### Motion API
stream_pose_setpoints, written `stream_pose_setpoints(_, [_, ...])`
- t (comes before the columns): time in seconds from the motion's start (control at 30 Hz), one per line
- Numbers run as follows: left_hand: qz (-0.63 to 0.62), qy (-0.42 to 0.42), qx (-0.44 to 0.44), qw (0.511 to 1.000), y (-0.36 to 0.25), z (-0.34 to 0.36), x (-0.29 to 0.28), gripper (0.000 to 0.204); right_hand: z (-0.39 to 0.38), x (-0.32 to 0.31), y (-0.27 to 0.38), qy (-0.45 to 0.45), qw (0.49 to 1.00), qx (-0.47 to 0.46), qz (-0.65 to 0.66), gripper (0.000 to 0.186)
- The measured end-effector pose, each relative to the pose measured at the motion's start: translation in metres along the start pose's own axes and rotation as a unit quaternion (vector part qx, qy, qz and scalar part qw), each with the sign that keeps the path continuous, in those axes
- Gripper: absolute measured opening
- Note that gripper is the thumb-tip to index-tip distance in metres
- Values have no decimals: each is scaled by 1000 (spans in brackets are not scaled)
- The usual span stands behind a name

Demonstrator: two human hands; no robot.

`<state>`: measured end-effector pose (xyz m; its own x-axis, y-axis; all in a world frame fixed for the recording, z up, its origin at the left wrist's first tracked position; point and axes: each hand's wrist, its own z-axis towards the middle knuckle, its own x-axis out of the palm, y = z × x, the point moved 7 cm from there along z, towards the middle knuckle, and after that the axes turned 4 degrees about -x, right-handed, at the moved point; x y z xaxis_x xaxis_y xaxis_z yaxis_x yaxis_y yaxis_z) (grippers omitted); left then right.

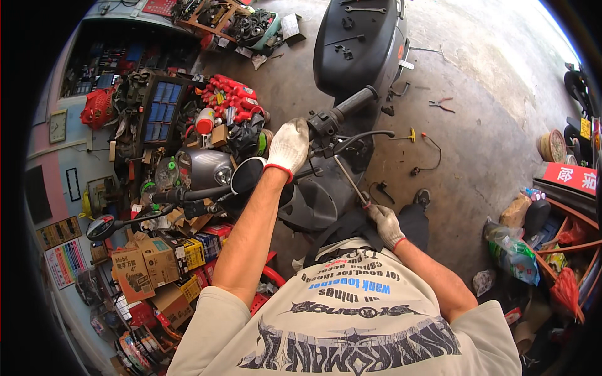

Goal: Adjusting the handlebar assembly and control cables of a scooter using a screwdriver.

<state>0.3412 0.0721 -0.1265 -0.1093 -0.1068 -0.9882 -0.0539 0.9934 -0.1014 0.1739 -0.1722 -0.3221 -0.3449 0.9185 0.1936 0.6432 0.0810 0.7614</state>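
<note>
A motor scooter (360, 59) with a black seat stands in front of me, its handlebar crossing the view. In a white knit glove with a red cuff, my left hand (291, 147) is closed against the black switch housing (324, 125), beside the rubber grip (356, 103); its fingertips are partly hidden. My gloved right hand (384, 224) is closed round the handle end of a screwdriver (350, 178). The thin shaft slants up and left, its tip at the underside of the housing near the brake lever (364, 139). Whether the tip sits in a screw cannot be made out.
On the seat lie a wrench (365, 9) and small black parts. Pliers (442, 104), a yellow-handled tool (411, 135) and a cable (436, 153) lie on the concrete floor. Oil boxes (157, 260) and red bottles (232, 94) crowd the left; a cluttered shelf (567, 244) stands right.
</note>
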Motion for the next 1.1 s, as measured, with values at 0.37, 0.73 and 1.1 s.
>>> stream_pose_setpoints(0.37, [-52,26,-54,997,7,1,2,17,-3,5,8,20,996,9,88,46])
stream_pose_setpoints(0.73, [-131,55,-144,979,2,0,-6,37,-21,-10,36,-13,990,-49,-135,54])
stream_pose_setpoints(1.1, [-115,48,-147,981,15,1,1,41,-100,-71,63,-153,965,-49,-208,52])
